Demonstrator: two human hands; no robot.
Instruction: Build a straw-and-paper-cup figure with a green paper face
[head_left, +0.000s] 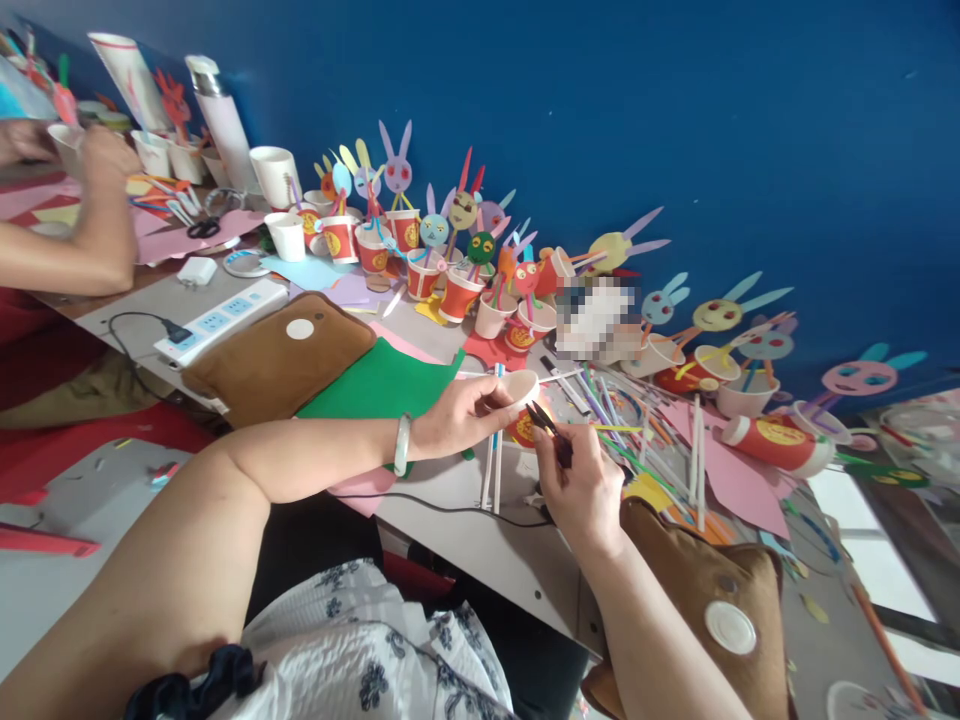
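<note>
My left hand, with a pale bangle on its wrist, is closed on the rim of a red and white paper cup. In my right hand is a pair of dark scissors, their blades at the cup's near side. My fingers cover the scissors' handles in part. White paper straws lie on the table just below the cup. A sheet of green paper lies under and beside my left hand.
Paper-cup rabbit figures line the blue wall. Brown cushions lie left and right. A white power strip and a black cable are on the table. Several straws and paper scraps spread rightward. At far left a co-worker's arm reaches over cups.
</note>
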